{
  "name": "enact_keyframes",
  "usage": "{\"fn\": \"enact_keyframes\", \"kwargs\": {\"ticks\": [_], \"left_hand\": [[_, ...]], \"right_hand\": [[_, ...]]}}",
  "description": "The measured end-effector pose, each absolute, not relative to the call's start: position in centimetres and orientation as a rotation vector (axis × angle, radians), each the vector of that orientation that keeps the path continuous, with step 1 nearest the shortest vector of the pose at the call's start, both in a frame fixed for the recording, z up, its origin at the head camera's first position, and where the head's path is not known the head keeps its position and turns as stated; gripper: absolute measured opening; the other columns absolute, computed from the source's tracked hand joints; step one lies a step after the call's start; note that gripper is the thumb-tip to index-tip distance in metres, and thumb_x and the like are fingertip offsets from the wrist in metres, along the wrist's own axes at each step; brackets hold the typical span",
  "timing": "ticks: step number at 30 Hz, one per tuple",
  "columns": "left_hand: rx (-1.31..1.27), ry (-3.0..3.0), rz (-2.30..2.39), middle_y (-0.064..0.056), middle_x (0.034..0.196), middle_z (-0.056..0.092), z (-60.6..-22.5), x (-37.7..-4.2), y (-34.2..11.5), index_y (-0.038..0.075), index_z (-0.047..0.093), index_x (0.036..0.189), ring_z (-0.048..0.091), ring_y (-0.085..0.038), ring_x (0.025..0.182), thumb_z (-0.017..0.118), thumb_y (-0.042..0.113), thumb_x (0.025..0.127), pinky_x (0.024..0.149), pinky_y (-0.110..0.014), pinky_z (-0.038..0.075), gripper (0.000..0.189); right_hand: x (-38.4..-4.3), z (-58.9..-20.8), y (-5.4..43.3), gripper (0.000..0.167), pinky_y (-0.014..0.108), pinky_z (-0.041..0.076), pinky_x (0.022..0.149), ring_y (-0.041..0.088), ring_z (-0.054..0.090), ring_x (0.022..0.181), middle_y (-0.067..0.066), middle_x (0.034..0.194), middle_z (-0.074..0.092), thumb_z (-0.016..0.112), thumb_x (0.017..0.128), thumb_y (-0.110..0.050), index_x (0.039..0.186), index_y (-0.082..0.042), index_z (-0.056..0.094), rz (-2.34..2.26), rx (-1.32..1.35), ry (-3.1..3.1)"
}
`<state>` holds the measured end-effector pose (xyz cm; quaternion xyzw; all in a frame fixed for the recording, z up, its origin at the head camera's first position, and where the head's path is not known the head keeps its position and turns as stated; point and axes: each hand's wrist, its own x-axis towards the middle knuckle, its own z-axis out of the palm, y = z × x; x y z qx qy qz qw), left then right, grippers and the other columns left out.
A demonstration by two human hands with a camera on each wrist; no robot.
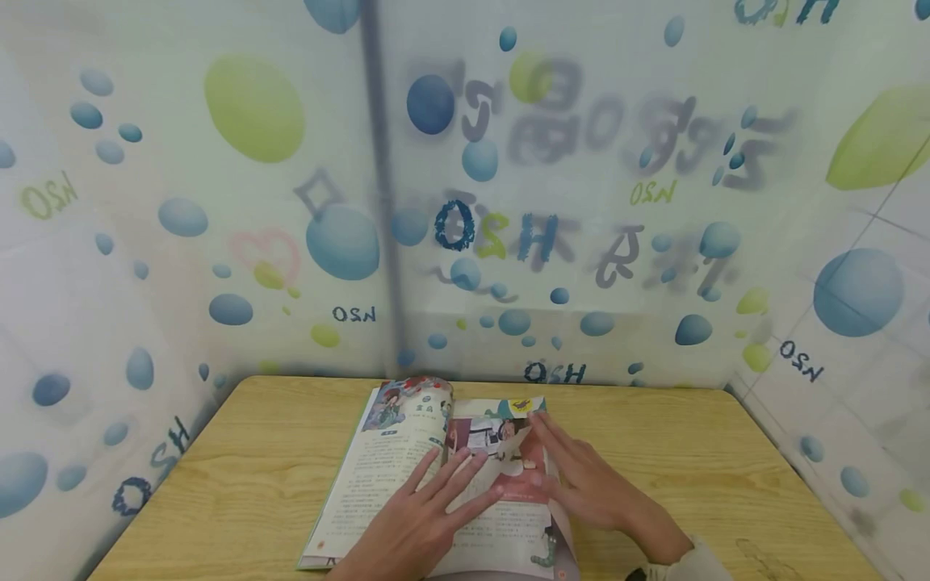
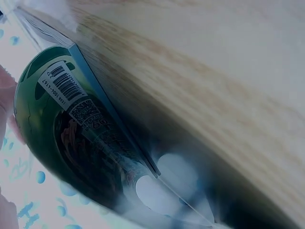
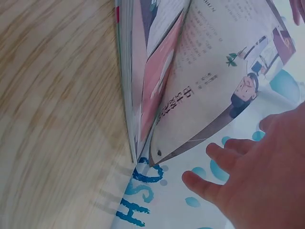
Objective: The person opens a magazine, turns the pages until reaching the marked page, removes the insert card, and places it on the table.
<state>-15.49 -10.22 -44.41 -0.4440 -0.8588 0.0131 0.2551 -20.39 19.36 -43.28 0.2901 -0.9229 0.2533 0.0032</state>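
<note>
An illustrated magazine [image 1: 392, 468] lies spread on the wooden table, its left pages bulging upward near the spine. My left hand [image 1: 425, 512] is over its lower middle, fingers extended across the right page. At the right page's outer edge is my right hand [image 1: 596, 484], fingers fairly straight, by a raised page corner. In the right wrist view a loose page [image 3: 205, 71] curves up from the magazine, and the spread fingers [image 3: 221, 157] of the right hand show beside it. The left wrist view shows the magazine's green cover [image 2: 38, 114] with a barcode, curving away from the table.
The wooden table [image 1: 676, 452] extends to both sides of the magazine. Behind and beside it hangs a pale curtain [image 1: 465, 323] printed with blue and green dots and mirrored lettering. A light sleeve [image 1: 690, 561] covers the right wrist.
</note>
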Motion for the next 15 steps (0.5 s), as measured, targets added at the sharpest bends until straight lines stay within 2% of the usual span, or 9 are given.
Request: {"fn": "enact_keyframes", "kwargs": {"ticks": [3, 4, 6, 11, 15], "left_hand": [[-1.228, -2.328, 0.091, -0.007, 0.162, 0.029, -44.5, -15.8, -10.3, 0.024, 0.029, 0.158, 0.024, -0.024, 0.15, 0.083, 0.035, 0.08, 0.115, -0.053, 0.028, 0.095], [-1.233, -2.329, 0.107, -0.007, 0.162, 0.03, -44.5, -15.8, -10.3, 0.023, 0.032, 0.157, 0.025, -0.024, 0.149, 0.084, 0.032, 0.079, 0.112, -0.055, 0.033, 0.094], [-1.238, -2.341, 0.141, -0.007, 0.16, 0.033, -44.5, -15.9, -10.3, 0.022, 0.04, 0.153, 0.028, -0.024, 0.148, 0.083, 0.033, 0.079, 0.112, -0.055, 0.032, 0.087], [-1.238, -2.38, 0.166, -0.007, 0.151, 0.048, -44.5, -16.0, -10.5, 0.02, 0.061, 0.136, 0.04, -0.025, 0.142, 0.081, 0.035, 0.079, 0.112, -0.057, 0.031, 0.062], [-1.238, -2.409, 0.158, -0.006, 0.146, 0.054, -44.5, -16.0, -10.6, 0.022, 0.069, 0.123, 0.042, -0.025, 0.141, 0.08, 0.037, 0.081, 0.112, -0.057, 0.03, 0.046]], "right_hand": [[-20.5, -43.3, 19.6, 0.074, 0.065, 0.027, 0.11, 0.034, 0.019, 0.15, 0.005, 0.166, 0.009, 0.049, 0.102, -0.043, 0.161, -0.019, 0.011, 0.766, 0.887, -2.905], [-20.6, -43.4, 19.7, 0.076, 0.064, 0.027, 0.11, 0.034, 0.02, 0.15, 0.005, 0.166, 0.009, 0.05, 0.101, -0.044, 0.161, -0.018, 0.012, 0.757, 0.885, -2.916], [-20.6, -43.4, 19.9, 0.08, 0.064, 0.026, 0.11, 0.036, 0.023, 0.148, 0.007, 0.166, 0.011, 0.054, 0.098, -0.049, 0.161, -0.018, 0.015, 0.757, 0.875, -2.958], [-20.7, -43.8, 20.3, 0.103, 0.065, 0.022, 0.112, 0.037, 0.026, 0.147, 0.009, 0.165, 0.017, 0.07, 0.08, -0.065, 0.16, -0.02, 0.023, 0.702, 0.877, -3.15], [-20.6, -44.2, 20.5, 0.111, 0.065, 0.021, 0.113, 0.036, 0.024, 0.148, 0.009, 0.165, 0.018, 0.075, 0.073, -0.066, 0.159, -0.017, 0.025, 0.666, 0.935, -3.217]]}}
